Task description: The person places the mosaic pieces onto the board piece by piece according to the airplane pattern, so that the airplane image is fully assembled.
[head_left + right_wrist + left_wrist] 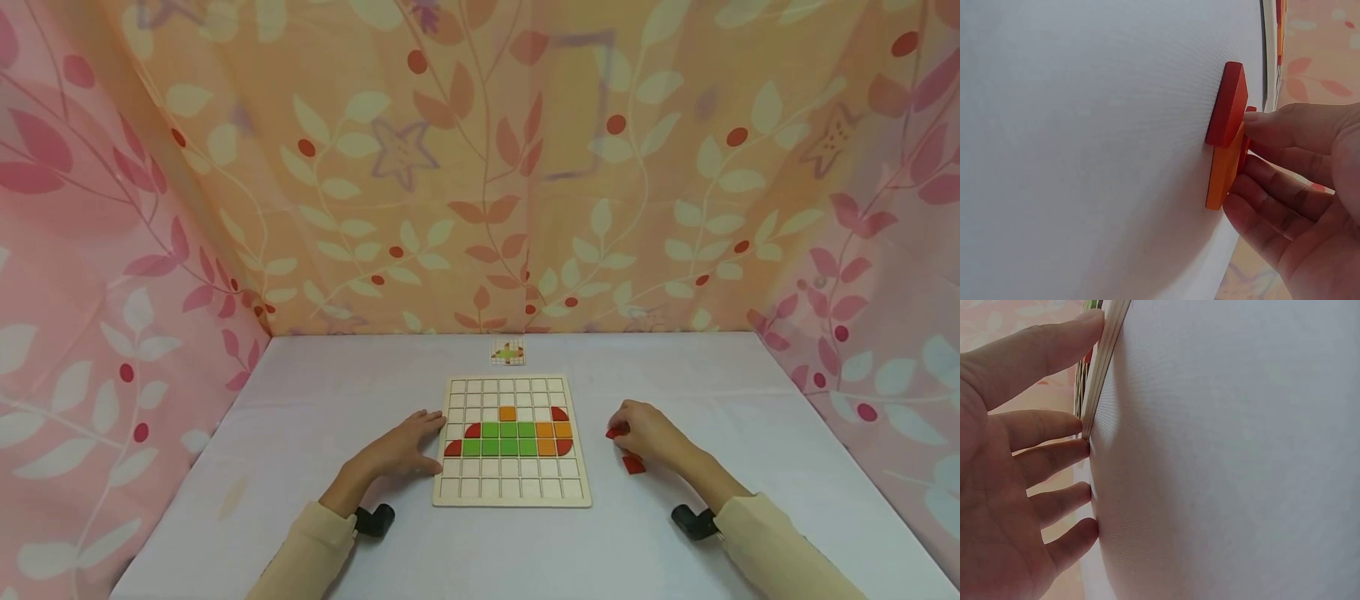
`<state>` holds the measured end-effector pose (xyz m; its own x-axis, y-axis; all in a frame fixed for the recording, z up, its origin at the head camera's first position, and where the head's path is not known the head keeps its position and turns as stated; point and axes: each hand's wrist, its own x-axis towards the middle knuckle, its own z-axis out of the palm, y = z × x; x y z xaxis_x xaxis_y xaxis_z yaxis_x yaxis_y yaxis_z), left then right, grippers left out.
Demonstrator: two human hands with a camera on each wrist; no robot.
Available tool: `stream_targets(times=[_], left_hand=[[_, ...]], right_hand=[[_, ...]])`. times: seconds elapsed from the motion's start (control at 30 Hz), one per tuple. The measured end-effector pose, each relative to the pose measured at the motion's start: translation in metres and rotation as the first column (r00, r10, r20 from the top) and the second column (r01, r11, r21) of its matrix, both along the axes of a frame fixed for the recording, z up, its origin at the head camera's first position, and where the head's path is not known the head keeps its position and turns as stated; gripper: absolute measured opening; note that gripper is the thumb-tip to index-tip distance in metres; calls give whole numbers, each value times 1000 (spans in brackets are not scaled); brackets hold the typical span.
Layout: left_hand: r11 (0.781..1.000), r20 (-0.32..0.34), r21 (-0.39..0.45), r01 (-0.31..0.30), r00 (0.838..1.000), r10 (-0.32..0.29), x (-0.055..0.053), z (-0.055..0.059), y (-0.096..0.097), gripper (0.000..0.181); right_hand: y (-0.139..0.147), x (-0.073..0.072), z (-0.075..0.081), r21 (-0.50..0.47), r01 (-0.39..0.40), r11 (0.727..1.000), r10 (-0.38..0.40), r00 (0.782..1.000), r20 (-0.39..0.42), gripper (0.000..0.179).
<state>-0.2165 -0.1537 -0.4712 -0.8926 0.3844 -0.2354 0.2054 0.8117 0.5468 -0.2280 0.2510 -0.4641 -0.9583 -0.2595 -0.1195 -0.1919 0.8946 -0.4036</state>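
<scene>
A wooden grid board (pixel 510 490) lies flat, bearing green squares (pixel 508 438), orange squares (pixel 545 438) and red quarter-round pieces (pixel 454 448). At its left edge rests my left hand (pixel 397 446), fingers spread and thumb touching the side. To the right of the board, my right hand (pixel 651 433) pinches a red piece (pixel 615 433) between thumb and fingers. Near those fingers in the right wrist view, a loose red piece (pixel 1229 106) lies against an orange piece (pixel 1215 181); the held piece is mostly hidden behind them.
A small picture card (pixel 508 352) with a coloured grid pattern lies beyond the board. White cloth (pixel 337 375) covers the table, and patterned curtains (pixel 480 167) stand at the back and both sides. Black wrist cameras (pixel 375 521) sit below both wrists.
</scene>
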Motion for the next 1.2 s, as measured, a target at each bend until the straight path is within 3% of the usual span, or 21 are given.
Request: stream_targets(times=[0.77,1.2], left_hand=[[1000,-12,-2,1,1000,-1,0,-3,-1,81],[1000,-17,5,9,1000,-9,2,-1,-1,81]], right_hand=[[4,-4,0,8,-65,998,66,997,-30,14],[-4,-16,15,-30,-75,997,74,996,-39,17]])
